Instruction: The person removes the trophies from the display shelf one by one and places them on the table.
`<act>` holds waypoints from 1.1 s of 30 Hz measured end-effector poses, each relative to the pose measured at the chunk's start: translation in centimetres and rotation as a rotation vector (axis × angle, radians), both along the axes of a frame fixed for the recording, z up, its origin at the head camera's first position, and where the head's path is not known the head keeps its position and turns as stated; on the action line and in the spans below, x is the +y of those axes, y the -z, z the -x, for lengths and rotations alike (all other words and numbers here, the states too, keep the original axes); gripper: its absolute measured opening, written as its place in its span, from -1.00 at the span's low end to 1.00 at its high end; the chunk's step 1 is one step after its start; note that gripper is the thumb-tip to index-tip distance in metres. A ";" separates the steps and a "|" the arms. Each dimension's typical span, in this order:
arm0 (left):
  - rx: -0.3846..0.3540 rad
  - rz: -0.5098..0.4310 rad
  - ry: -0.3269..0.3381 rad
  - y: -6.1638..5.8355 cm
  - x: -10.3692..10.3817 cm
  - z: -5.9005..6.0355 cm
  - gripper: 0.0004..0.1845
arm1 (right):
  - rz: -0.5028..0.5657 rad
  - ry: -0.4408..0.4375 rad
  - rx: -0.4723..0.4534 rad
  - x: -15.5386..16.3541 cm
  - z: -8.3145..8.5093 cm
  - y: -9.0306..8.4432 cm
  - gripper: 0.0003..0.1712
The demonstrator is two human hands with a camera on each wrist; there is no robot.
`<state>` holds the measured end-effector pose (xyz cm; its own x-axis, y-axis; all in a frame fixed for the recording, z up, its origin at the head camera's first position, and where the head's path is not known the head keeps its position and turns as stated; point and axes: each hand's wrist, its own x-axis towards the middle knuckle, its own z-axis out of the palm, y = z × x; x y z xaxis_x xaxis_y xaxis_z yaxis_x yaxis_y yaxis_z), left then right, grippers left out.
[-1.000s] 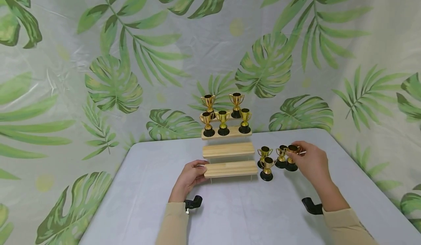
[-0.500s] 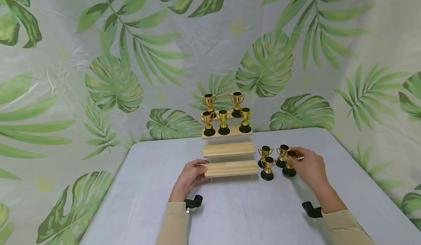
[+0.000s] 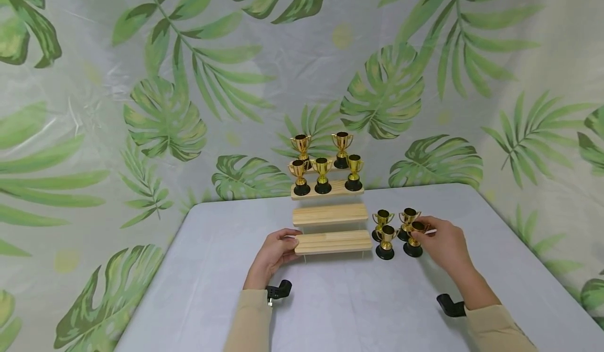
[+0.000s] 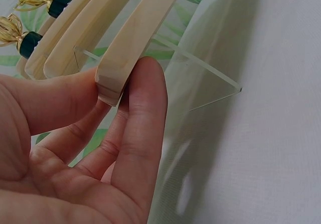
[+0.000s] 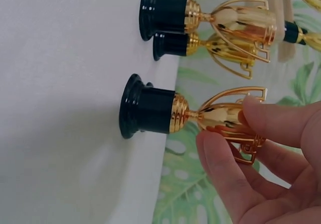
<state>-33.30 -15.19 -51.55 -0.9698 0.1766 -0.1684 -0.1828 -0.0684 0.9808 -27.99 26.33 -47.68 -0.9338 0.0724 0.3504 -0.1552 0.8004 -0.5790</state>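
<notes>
A tiered wooden stand (image 3: pixel 330 214) stands at the middle of the grey table (image 3: pixel 217 289). Its two upper steps carry gold trophies (image 3: pixel 323 176) with black bases; its two lower steps are bare. My left hand (image 3: pixel 290 244) grips the left end of the lowest step (image 4: pixel 130 38), with the thumb on one side and fingers on the other. Right of the stand, my right hand (image 3: pixel 421 230) pinches the cup of one trophy (image 5: pixel 150 108), whose base sits at the table surface. Three more trophies (image 3: pixel 386 239) stand beside it.
A leaf-printed cloth (image 3: pixel 165 116) hangs close behind the table and along both sides. The stand has clear plastic side supports (image 4: pixel 210 78). The table's right edge (image 3: pixel 533 268) runs diagonally past my right arm. Bare tabletop lies in front of the stand.
My right hand has drawn the pinched trophy a little toward me and left, out of the back of the group. The left hand has stayed on the lowest step.
</notes>
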 end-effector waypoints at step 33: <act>0.006 -0.012 0.010 0.1 -0.1 0.0 -0.66 | -0.089 -0.044 -0.120 1.0 -1.0 -0.9 -0.32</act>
<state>-33.28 -15.33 -51.61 -0.9688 0.1888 -0.1608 -0.1780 -0.0783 0.9809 -26.99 27.34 -46.77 -0.9710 0.0041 0.2392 -0.1251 0.8436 -0.5222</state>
